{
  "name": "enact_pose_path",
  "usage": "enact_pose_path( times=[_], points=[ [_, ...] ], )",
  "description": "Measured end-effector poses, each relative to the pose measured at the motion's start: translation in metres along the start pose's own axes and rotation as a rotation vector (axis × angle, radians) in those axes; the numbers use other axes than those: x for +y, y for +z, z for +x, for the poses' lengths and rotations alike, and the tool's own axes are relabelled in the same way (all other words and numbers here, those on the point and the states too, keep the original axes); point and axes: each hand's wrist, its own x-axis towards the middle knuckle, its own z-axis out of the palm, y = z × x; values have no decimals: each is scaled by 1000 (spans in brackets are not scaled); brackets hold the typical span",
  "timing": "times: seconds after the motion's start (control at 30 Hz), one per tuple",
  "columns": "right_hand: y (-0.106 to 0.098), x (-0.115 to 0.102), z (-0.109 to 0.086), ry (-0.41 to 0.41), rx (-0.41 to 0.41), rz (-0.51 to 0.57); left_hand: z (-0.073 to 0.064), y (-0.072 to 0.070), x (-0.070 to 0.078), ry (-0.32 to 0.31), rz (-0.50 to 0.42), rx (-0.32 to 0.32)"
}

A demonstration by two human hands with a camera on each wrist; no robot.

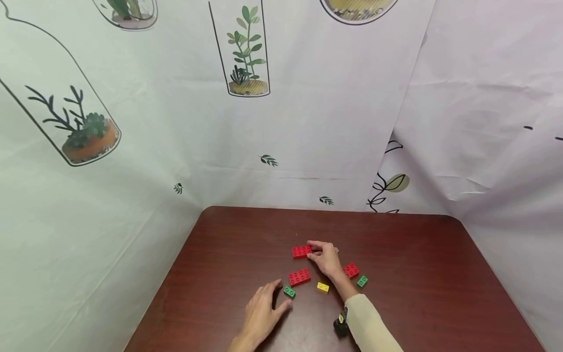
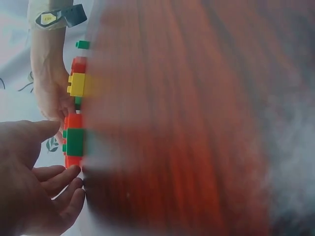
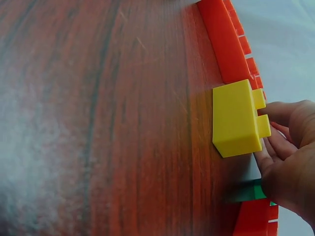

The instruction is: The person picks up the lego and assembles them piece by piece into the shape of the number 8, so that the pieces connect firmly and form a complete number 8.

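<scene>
My right hand (image 1: 326, 257) reaches to the far red building brick (image 1: 301, 252), with thumb and fingertips pinching its right end. Its palm hides part of the table there; a small green brick (image 3: 258, 190) shows beside this hand in the right wrist view. My left hand (image 1: 259, 310) rests low on the left, fingers relaxed and thumb apart. Between its fingertips and thumb, a green brick (image 1: 289, 292) sits on the table. Just beyond that lies a second red brick (image 1: 299, 277). A yellow brick (image 1: 323, 287) stands between the two arms.
Right of my right forearm are another red brick (image 1: 351, 270), partly covered by the arm, and a green brick (image 1: 362, 281). A black device (image 1: 340, 326) is at the right wrist. The brown table (image 1: 237, 234) meets a printed cloth (image 1: 308, 146) at the back.
</scene>
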Motion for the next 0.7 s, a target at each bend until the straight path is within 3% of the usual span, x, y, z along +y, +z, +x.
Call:
enact_pose_path(
  times=[0.47,0.7],
  points=[
    [-1,0,3,6,-10,-30,4,4,0,5,-16,28],
    [-2,0,6,35,-13,9,7,8,0,-1,-5,33]
  ],
)
